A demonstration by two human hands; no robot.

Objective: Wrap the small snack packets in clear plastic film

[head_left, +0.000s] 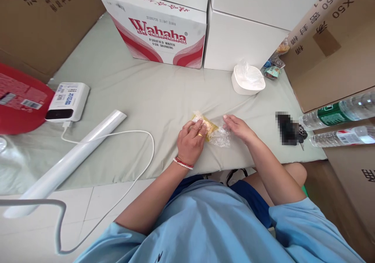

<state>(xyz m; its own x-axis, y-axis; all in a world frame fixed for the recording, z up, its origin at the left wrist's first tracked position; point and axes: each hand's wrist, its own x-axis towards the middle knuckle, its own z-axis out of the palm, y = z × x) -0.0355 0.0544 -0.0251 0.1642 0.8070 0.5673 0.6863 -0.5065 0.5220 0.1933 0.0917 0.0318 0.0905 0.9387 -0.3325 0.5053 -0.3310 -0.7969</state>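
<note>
One red container [25,97] at nine o'clock shows barcodes. At eleven, the white carton [164,32] reads "Wahaha purified water for drinking". Centrally, the left hand [191,140] curls over a yellow packet [211,127], holding it; clear film [221,139] seems only partly around it, a loose end bunched toward four o'clock. The right hand [238,128], at three, has fingers extended; whether it pinches film, I cannot tell. At two, the brown carton [348,40] reads "40X50".

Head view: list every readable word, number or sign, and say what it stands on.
"Wahaha®": water carton
"PURIFIED WATER FOR DRINKING": water carton
"40X50": right cardboard box
"密封桶": right cardboard box
Too small, blurred or cut off: other print on these; print on left cardboard box, red container, white device, green-labelled bottle, other bottle, blue shirt.
</note>
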